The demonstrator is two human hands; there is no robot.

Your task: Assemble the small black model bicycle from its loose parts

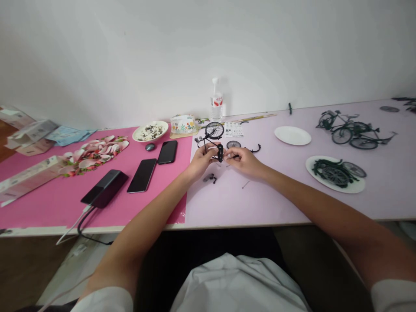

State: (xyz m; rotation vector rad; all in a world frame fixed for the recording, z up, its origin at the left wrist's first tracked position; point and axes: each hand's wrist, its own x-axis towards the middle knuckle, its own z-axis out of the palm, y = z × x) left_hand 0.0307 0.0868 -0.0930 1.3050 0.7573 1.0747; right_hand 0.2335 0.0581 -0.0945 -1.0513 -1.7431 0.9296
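My left hand (202, 161) is closed on a black model bicycle frame (208, 141), which has one spoked wheel (214, 130) pointing up and away from me. Close to its right side, my right hand (242, 159) has thumb and forefinger pinched by the frame's dark chain part (220, 152); whatever sits between those fingertips is too small to make out. A loose wheel (233, 144) lies just beyond the right hand, and a curved black piece (256, 148) is to its right. Small black parts (212, 178) and a thin rod (245, 184) lie nearer to me.
A printed instruction sheet (234, 129) and a water bottle (216, 102) stand at the back. On the right are assembled model bicycles (355, 130), a white plate (292, 135) and a plate of parts (354, 187). Leftward lie two phones (142, 175), a black power bank (105, 188) and a bowl (150, 131).
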